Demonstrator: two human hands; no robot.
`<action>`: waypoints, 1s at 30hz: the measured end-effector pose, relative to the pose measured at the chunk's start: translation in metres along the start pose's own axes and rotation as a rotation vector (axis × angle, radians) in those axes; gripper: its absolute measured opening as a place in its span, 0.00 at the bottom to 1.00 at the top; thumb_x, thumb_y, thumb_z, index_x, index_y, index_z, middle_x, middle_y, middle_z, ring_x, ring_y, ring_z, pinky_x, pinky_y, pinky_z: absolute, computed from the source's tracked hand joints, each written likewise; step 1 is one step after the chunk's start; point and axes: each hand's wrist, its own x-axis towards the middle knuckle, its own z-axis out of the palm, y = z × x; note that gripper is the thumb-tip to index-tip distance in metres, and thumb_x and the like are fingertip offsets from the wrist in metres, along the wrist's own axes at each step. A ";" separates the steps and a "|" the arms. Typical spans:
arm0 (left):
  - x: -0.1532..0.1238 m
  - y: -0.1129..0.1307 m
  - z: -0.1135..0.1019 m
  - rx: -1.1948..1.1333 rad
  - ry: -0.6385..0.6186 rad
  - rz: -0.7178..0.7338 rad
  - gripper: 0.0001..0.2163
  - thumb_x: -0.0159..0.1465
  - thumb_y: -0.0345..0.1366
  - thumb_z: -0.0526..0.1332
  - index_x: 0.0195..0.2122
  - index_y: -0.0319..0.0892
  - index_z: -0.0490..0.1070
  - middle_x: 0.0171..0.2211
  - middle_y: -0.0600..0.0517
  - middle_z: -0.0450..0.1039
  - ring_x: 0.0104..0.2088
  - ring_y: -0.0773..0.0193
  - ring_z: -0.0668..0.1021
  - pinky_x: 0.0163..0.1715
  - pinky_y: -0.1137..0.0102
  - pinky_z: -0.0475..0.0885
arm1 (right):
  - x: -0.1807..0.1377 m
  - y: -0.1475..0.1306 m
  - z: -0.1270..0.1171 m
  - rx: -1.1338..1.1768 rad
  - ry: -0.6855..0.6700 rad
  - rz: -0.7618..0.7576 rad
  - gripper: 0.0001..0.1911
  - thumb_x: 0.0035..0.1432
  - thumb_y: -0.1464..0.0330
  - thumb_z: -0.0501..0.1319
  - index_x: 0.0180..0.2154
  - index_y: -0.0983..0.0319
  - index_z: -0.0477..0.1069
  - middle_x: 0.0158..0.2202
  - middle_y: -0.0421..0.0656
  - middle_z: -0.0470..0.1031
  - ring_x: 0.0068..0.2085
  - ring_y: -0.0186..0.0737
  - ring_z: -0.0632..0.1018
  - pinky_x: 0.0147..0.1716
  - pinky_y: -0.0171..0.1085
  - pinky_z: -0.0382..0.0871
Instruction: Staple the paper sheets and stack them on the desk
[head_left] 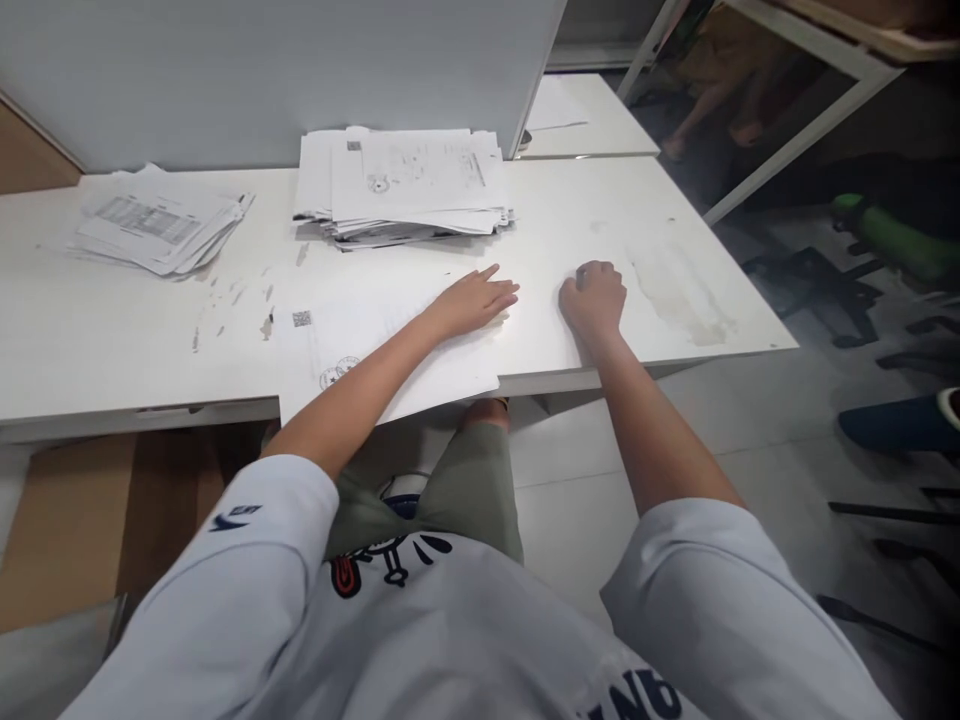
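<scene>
My left hand (pixel 480 302) lies open, fingers stretched out, on the right part of a printed sheet of paper (pixel 337 335). The sheet has a QR code and round stamp marks, and its lower edge overhangs the front of the desk. To the right of the sheet, my right hand (pixel 598 303) rests closed on the white desktop (pixel 645 200). A small dark patch shows by its thumb, but what the fingers hold is hidden. Behind my left hand sits a thick stack of printed papers (pixel 420 185).
A smaller, looser pile of papers (pixel 150 220) lies at the back left, against a grey partition (pixel 285 80). Below the desk on the left is a cardboard box (pixel 67 520). Chair legs and a green item (pixel 900 240) are on the right; another person's legs (pixel 712 100) show beyond.
</scene>
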 end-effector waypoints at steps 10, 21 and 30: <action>-0.092 0.104 -0.019 0.308 0.401 0.199 0.19 0.73 0.40 0.45 0.50 0.38 0.73 0.45 0.40 0.78 0.51 0.52 0.76 0.52 0.56 0.67 | -0.017 -0.020 -0.021 -0.008 -0.082 0.010 0.20 0.59 0.66 0.50 0.48 0.68 0.71 0.49 0.59 0.72 0.48 0.54 0.71 0.48 0.47 0.64; -0.340 -0.005 0.025 0.422 0.303 -0.469 0.27 0.67 0.33 0.51 0.68 0.43 0.57 0.66 0.44 0.61 0.70 0.48 0.55 0.66 0.44 0.52 | -0.028 -0.029 -0.027 -0.072 -0.145 0.000 0.22 0.61 0.67 0.50 0.50 0.71 0.72 0.47 0.61 0.75 0.48 0.56 0.74 0.44 0.46 0.65; -0.368 -0.002 0.016 0.552 0.437 -0.487 0.33 0.57 0.23 0.52 0.65 0.43 0.64 0.59 0.44 0.71 0.62 0.48 0.70 0.63 0.52 0.62 | -0.027 -0.026 -0.024 -0.071 -0.129 -0.024 0.22 0.61 0.66 0.50 0.49 0.70 0.72 0.46 0.60 0.75 0.48 0.58 0.74 0.44 0.48 0.66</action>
